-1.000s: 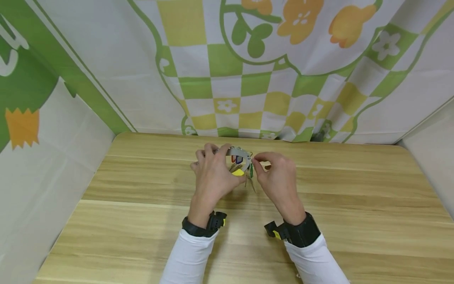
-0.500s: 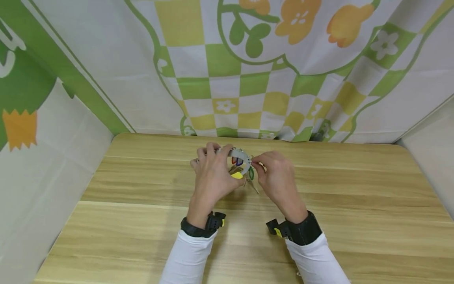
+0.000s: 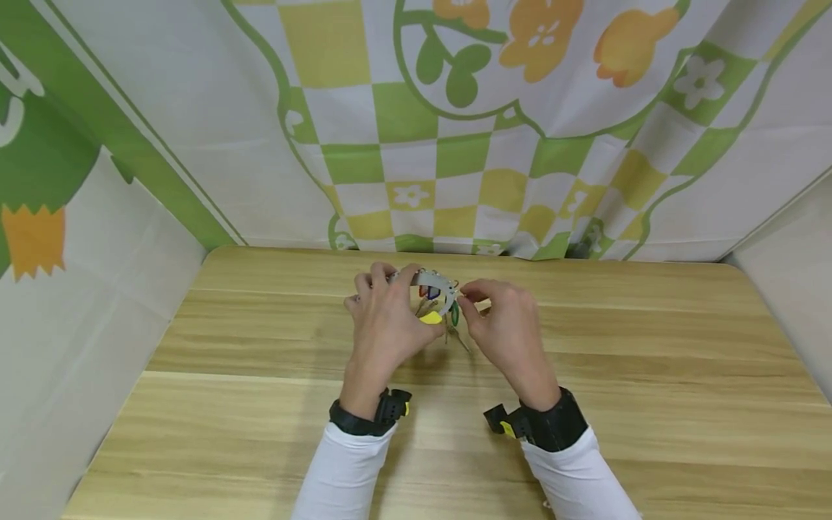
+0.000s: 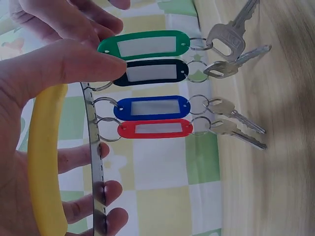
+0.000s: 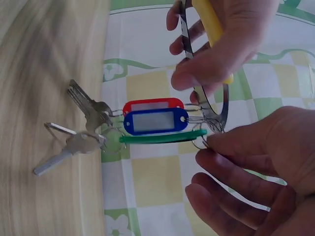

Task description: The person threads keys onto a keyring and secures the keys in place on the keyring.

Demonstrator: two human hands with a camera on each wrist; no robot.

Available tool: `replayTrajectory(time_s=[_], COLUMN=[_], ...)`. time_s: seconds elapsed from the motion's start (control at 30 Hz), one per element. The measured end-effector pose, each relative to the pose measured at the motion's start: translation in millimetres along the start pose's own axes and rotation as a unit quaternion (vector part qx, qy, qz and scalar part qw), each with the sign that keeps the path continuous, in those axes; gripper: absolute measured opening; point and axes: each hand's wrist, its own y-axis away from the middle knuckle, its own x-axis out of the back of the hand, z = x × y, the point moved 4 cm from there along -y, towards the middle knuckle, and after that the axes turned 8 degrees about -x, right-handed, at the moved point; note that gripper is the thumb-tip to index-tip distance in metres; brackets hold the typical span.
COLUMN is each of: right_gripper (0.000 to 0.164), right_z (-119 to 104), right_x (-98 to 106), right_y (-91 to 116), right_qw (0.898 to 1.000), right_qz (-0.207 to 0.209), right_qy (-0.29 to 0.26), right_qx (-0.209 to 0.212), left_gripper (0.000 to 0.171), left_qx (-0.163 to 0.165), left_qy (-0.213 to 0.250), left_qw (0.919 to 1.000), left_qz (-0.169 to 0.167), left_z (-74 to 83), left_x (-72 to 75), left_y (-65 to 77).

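Note:
My left hand (image 3: 390, 318) grips a curved metal key holder (image 4: 97, 182) with a yellow handle (image 4: 47, 162); the thumb lies toward the holder's end. Red (image 4: 155, 129), blue (image 4: 151, 107), black (image 4: 157, 72) and green (image 4: 147, 45) key tags hang from it by split rings, each with a silver key; in the head view they hang below the strip. My right hand (image 3: 507, 325) pinches a small ring (image 5: 201, 142) by the green tag, at the holder's end. Whether that ring is fully through the holder, I cannot tell.
A wooden table (image 3: 637, 390) lies under both hands. Behind it hangs a green, white and yellow checked curtain (image 3: 416, 159), and a pale wall panel (image 3: 97, 339) stands at the left. A small white bit (image 3: 547, 504) lies near the front edge.
Both hands stay at the holder's end, shifting slightly left in the head view. The green tag and the key below it have swung a little. The right fingers keep their pinch.

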Motion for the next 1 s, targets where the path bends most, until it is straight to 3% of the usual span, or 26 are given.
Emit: replayTrajectory(time_s=[0.27,0.43,0.67,0.8,1.0], right_gripper=[0.005,0.005,0.008,0.006,0.009], right_z=[-2.5,-3.1,-1.2,0.7,4.3], right_x=[-1.1,-1.3,0.7,2.1,2.8], right_y=[1.0,1.7,1.6,0.7,-2.2], right_qw=[0.998,0.995,0.993,0.995,0.999], right_qz=[0.034,0.021,0.005,0.015,0.009], right_qy=[0.024,0.049,0.051,0.038,-0.023], right_qx=[0.042,0.082,0.106,0.093,0.032], left_gripper=[0.081,0.083,0.083,0.082,0.082], left_qx=[-0.006,-0.025,-0.034,-0.027,-0.009], left_qy=[0.004,-0.015,-0.014,0.000,0.017], left_qw=[1.0000,0.9996,0.9993,0.9996,0.9998], left_qz=[-0.001,-0.001,-0.009,-0.004,0.006], left_z=[2.4,2.4,4.2,4.4,3.5], left_x=[-1.3,-2.3,-4.4,-3.9,-2.4], left_y=[0.9,0.5,0.1,0.3,0.5])
